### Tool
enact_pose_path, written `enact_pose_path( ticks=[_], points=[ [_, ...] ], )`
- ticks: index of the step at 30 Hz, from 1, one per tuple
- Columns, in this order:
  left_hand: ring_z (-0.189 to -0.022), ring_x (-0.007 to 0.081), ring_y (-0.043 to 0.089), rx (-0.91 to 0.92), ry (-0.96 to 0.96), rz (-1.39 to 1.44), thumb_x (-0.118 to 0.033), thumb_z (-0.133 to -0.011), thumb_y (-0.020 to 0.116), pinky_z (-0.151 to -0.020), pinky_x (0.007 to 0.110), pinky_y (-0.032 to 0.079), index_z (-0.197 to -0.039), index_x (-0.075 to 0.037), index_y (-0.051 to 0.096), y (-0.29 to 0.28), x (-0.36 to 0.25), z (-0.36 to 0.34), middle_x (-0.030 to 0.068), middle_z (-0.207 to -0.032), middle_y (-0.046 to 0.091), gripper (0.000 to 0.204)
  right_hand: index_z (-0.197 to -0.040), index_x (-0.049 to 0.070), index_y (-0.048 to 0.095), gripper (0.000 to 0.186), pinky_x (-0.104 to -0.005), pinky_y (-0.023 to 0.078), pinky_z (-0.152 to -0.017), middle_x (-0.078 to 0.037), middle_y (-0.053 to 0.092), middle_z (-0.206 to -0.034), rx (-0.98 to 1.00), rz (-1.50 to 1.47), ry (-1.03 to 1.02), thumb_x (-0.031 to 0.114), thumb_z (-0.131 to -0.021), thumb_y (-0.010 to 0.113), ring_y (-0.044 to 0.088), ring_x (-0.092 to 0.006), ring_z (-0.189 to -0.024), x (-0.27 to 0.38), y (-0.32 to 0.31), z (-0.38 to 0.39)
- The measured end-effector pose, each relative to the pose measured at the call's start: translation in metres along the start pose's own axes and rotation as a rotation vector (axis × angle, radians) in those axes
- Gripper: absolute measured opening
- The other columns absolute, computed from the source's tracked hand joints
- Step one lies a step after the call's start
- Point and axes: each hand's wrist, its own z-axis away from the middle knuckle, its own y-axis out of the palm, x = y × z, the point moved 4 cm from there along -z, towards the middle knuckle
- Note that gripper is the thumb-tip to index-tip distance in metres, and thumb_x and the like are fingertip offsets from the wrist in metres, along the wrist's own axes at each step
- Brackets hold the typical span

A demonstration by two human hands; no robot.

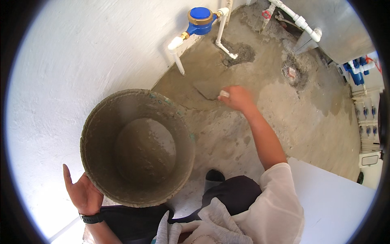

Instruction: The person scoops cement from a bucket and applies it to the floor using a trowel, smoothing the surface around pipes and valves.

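Observation:
My right hand [237,99] is closed round the pale handle of a trowel [206,92]. Its blade is coated in mortar and lies flat on the wet grey mortar [178,87] beside the wall, so its outline is hard to make out. To the left, a large round bucket [97,122] caked with cement has a shallow layer of wet grey mix [148,146] at its bottom. Against the bucket's near left side is my left hand [86,194], palm up with a digit stretched out; some of its fingers are partly hidden by the bucket.
A blue water meter [200,22] on white pipes stands by the white wall [73,53], beyond the trowel. Rough holes [239,55] break the floor. More white pipe with a red valve [266,14] runs by a metal tank [341,32]. A white panel [329,195] lies at right.

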Motion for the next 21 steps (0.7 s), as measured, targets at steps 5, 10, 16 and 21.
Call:
enact_pose_path(
  ticks=[5,10,16,21],
  points=[
    [-0.121,0.0371,0.066,0.109,-0.010,0.006,-0.074,-0.100,0.042,-0.101,0.046,0.057,-0.145,0.013,0.041,0.002,0.001,-0.003,0.0292,-0.142,0.058,0.098,-0.112,0.011,0.076,0.038,-0.0505,0.055,-0.088,-0.019,0.074,-0.104,0.019,-0.004,-0.055,0.042,-0.089,0.073,0.069,-0.0399,-0.102,0.012,0.031,-0.024],
    [-0.123,0.0382,0.065,0.180,-0.027,0.019,-0.073,-0.101,0.041,-0.103,0.048,0.056,-0.146,0.013,0.038,-0.006,-0.002,-0.005,0.0301,-0.144,0.057,0.097,-0.111,0.010,0.076,0.039,-0.0503,0.055,-0.088,-0.021,0.074,-0.103,-0.124,0.054,-0.031,0.043,-0.089,0.073,0.069,-0.0412,-0.101,-0.037,0.010,-0.036],
    [-0.125,0.0390,0.064,0.120,-0.002,0.013,-0.073,-0.101,0.041,-0.107,0.050,0.053,-0.147,0.013,0.038,-0.003,-0.001,-0.003,0.0300,-0.144,0.056,0.097,-0.109,0.009,0.077,0.039,-0.0507,0.055,-0.090,-0.022,0.074,-0.108,-0.090,0.060,0.158,0.043,-0.090,0.073,0.069,-0.0409,-0.104,-0.073,-0.031,-0.053],
    [-0.126,0.0388,0.063,0.088,0.008,0.007,-0.073,-0.101,0.041,-0.107,0.050,0.053,-0.148,0.012,0.038,0.002,0.001,-0.003,0.0298,-0.145,0.055,0.097,-0.110,0.009,0.077,0.039,-0.0500,0.055,-0.091,-0.020,0.075,-0.108,-0.062,0.011,0.077,0.043,-0.091,0.073,0.070,-0.0394,-0.105,-0.023,-0.001,-0.069]
  ],
)
